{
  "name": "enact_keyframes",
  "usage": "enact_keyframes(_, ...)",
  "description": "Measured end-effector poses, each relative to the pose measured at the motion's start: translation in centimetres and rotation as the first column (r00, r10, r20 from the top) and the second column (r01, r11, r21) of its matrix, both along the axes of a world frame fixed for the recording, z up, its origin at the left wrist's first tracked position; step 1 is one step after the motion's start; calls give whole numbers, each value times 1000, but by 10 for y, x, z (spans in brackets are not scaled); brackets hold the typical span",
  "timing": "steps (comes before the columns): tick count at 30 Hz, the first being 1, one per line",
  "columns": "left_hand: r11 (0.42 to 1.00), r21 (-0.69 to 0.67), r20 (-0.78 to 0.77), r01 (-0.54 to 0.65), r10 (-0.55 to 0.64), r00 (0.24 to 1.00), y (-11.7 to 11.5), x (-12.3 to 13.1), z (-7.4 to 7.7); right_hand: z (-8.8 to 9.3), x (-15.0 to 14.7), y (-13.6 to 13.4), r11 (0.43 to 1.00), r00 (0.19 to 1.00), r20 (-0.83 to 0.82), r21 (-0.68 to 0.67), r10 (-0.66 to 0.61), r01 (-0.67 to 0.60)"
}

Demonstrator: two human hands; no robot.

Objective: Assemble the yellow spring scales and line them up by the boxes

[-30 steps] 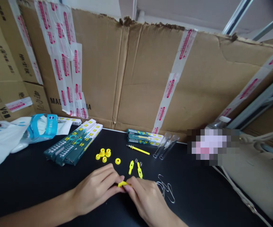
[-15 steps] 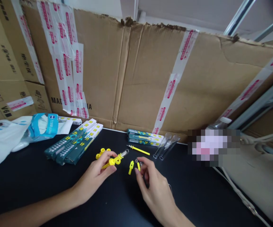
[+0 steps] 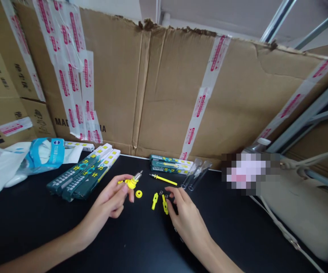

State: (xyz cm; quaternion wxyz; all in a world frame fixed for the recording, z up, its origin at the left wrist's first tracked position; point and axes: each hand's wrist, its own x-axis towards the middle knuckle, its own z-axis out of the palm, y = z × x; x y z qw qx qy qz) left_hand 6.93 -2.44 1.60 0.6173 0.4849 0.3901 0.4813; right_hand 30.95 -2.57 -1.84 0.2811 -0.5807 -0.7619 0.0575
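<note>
My left hand [image 3: 109, 201] pinches a small yellow plastic part with a metal tip [image 3: 132, 182], lifted a little off the black table [image 3: 38, 231]. My right hand [image 3: 185, 218] lies low on the table with fingers spread, its fingertips beside two small yellow clips [image 3: 159, 201]. A yellow ring [image 3: 138, 193] lies between the hands. Beyond them lie a thin yellow rod [image 3: 164, 179] and two clear tubes [image 3: 195, 174].
Green and yellow packs [image 3: 81, 174] lie at the left, more packs [image 3: 169, 165] at the back centre. A white and blue plastic bag [image 3: 18, 163] sits far left. A taped cardboard wall [image 3: 164, 94] closes the back. A grey bag [image 3: 303, 212] and a bottle cap [image 3: 262, 142] stand at the right.
The hands have parted. My left hand lifted the yellow part up and away; my right hand let go and moved to the clips. The camera shifted slightly right.
</note>
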Motion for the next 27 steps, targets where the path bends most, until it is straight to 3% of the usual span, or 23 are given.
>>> enact_keyframes(5,989,-97,97,-113,123,988,3,-6,12,4,-3,-5,994,996,-12,63,92,-91)
enact_keyframes(10,984,-158,200,-86,117,973,7,-10,16,9,-11,-13,980,985,-5,98,174,-173)
enact_keyframes(17,980,-195,197,-34,73,978,7,-11,10,10,-20,-22,941,945,-5,87,328,-326)
enact_keyframes(23,995,-98,98,-17,27,995,6,-2,3,10,-19,-20,961,966,4,103,259,-258)
enact_keyframes(27,995,-103,-7,15,-16,1000,2,3,3,10,-11,-15,977,984,39,119,176,-179)
